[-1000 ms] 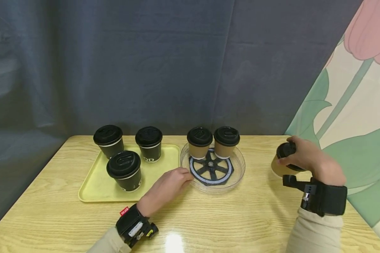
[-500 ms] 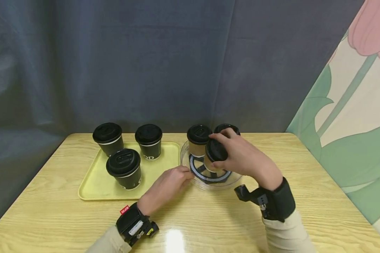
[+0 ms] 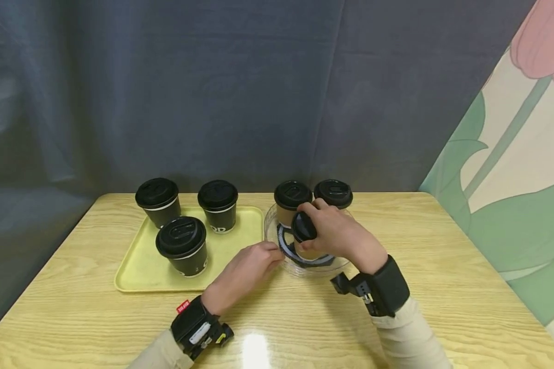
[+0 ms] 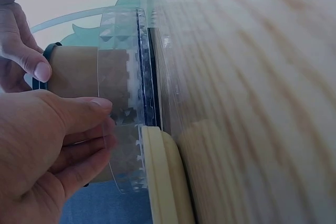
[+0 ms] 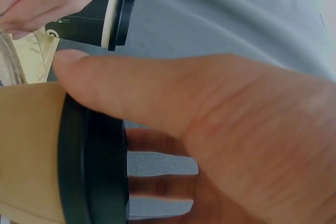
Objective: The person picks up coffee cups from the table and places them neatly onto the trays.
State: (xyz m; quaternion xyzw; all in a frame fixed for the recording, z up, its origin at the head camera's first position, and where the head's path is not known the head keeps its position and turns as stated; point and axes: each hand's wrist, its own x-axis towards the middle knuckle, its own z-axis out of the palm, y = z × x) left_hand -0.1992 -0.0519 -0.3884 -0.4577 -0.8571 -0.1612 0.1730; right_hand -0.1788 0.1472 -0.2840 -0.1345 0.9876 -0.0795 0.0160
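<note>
My right hand point(image 3: 341, 234) grips a brown paper coffee cup point(image 3: 303, 228) round its black lid, with the thumb on the near side. The cup stands upright or nearly so inside a clear round tray point(image 4: 119, 38); whether its base touches the tray floor is hidden. At the tray's left side my left hand point(image 3: 248, 267) pinches the clear wall between thumb and fingers. Two more brown cups with black lids, a left one point(image 3: 293, 197) and a right one point(image 3: 333, 193), stand at the back of the tray. A dark spoked insert point(image 3: 286, 243) lies in its bottom.
Left of the round tray lies a yellow rectangular tray point(image 3: 136, 279). It bears three black lidded cups: a front one point(image 3: 183, 243), a back left one point(image 3: 157, 200) and a back right one point(image 3: 218, 202). A dark curtain point(image 3: 212, 102) hangs behind the wooden table point(image 3: 443, 287).
My right hand has carried the brown cup from the table's right side leftward into the round tray, lowering it at the front. My left hand has stayed at the tray's wall.
</note>
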